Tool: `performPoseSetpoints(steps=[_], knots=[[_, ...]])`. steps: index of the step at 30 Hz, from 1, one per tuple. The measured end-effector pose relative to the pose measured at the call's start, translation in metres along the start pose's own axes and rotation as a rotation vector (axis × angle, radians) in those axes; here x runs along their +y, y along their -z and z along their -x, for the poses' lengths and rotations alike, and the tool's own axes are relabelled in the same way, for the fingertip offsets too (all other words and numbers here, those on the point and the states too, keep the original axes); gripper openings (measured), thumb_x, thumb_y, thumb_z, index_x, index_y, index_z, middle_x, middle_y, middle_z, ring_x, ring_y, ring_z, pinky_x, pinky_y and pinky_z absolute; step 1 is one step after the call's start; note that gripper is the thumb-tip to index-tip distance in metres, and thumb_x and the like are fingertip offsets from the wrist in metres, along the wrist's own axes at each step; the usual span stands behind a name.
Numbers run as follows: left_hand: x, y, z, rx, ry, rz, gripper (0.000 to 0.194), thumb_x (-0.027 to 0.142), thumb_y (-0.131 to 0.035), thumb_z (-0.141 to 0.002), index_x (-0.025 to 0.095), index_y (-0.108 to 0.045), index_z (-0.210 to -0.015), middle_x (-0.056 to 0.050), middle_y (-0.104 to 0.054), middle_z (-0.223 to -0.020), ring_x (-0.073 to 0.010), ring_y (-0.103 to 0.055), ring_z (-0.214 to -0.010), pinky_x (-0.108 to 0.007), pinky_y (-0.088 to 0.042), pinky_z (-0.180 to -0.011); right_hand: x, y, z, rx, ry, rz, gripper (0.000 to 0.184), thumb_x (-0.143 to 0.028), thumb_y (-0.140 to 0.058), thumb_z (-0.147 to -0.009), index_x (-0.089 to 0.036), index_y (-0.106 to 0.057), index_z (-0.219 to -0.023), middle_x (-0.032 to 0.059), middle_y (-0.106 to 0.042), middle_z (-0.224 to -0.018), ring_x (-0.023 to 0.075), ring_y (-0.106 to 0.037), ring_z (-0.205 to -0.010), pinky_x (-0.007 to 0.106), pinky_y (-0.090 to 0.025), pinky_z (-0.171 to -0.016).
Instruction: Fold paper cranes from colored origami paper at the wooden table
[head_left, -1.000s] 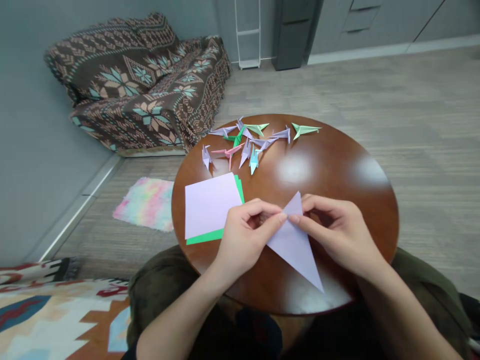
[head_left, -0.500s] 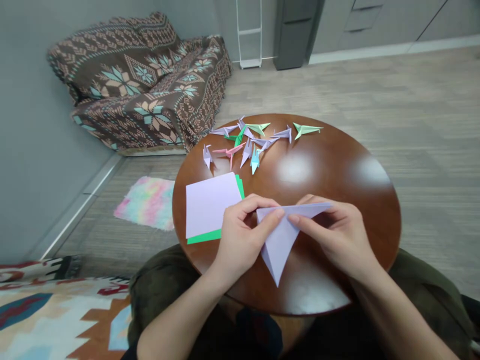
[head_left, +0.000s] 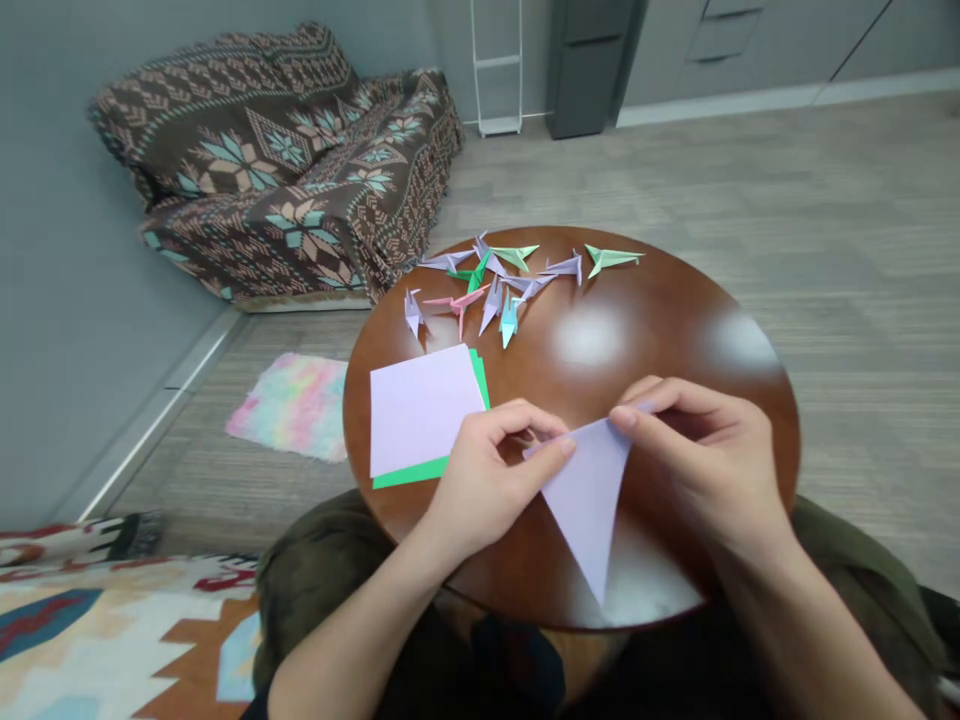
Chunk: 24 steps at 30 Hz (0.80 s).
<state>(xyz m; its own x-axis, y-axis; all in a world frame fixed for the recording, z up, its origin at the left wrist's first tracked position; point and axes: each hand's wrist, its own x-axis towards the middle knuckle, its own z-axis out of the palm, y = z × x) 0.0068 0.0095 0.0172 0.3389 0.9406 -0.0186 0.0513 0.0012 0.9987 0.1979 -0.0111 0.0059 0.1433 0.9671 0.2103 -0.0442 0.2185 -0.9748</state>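
Observation:
A lavender sheet of origami paper (head_left: 589, 500), folded into a pointed shape, hangs between my two hands above the round table's near part. My left hand (head_left: 499, 470) pinches its upper left edge between thumb and fingers. At the upper right corner, my right hand (head_left: 697, 450) grips it with the thumb in front and the fingers behind. The long tip points down toward me. Just left of my left hand lies a stack of square paper (head_left: 420, 410), lavender on top with green sheets showing beneath.
Several folded paper cranes (head_left: 491, 285) in lavender, green, pink and blue lie at the back left of the glossy brown table (head_left: 675, 330). A sofa with a patterned cover (head_left: 300, 190) stands beyond, near a pastel rug (head_left: 292, 410).
My right hand has moved right and turned, now gripping the paper's right corner. The paper has shifted right, its lower tip swinging right and down. My left hand has moved only slightly.

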Motion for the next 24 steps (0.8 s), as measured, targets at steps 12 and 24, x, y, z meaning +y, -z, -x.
performPoseSetpoints(steps=[12,24], knots=[[-0.002,-0.009,-0.001,-0.036,-0.003,-0.017,0.019,0.031,-0.082,-0.085,0.015,-0.077,-0.076,-0.003,-0.067,-0.076,-0.012,-0.057,-0.066,-0.025,-0.041,-0.059,-0.025,0.008,0.003,-0.202,-0.017,0.296,0.012,-0.025,-0.084,-0.086,-0.024,-0.078,-0.076,-0.0012,-0.077,-0.078,0.0142,-0.066,-0.072,0.025,-0.048,-0.066],[0.005,-0.01,0.003,0.024,-0.122,0.135,0.013,0.026,-0.083,-0.085,0.016,-0.078,-0.079,-0.003,-0.069,-0.08,-0.0065,-0.056,-0.054,-0.02,-0.048,-0.05,-0.036,0.0,0.005,-0.304,0.03,0.431,0.018,-0.02,-0.075,-0.091,-0.022,-0.077,-0.073,-0.0013,-0.074,-0.07,0.0134,-0.066,-0.064,0.026,-0.047,-0.061]])
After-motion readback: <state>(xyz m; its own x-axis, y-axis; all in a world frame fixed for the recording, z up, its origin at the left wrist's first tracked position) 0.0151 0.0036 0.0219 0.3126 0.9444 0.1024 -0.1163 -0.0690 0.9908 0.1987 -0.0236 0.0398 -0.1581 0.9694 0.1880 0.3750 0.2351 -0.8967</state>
